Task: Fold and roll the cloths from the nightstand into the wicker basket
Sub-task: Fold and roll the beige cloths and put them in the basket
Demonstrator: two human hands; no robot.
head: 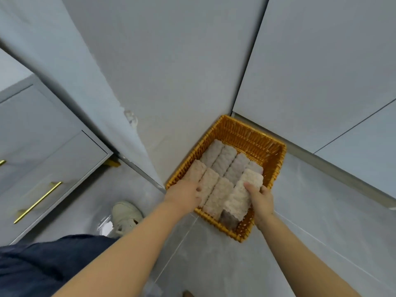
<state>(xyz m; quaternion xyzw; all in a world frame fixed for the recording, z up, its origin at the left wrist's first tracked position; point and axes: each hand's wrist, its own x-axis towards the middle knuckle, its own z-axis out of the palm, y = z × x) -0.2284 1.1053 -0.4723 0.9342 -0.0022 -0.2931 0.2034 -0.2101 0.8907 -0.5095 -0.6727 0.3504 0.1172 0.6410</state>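
Nearest the camera, dark trousers and a pale shoe are seen on the grey tiled floor. Beyond them, the wicker basket is set on the floor in the wall corner. The left hand is laid over the near-left cream rolls, fingers curled onto them. The right hand is clamped on the last cream roll, which lies tilted above its row. Grey rolls fill the far row. The roll is best lowered level into the gap while its neighbours are held back, so that nothing is unrolled
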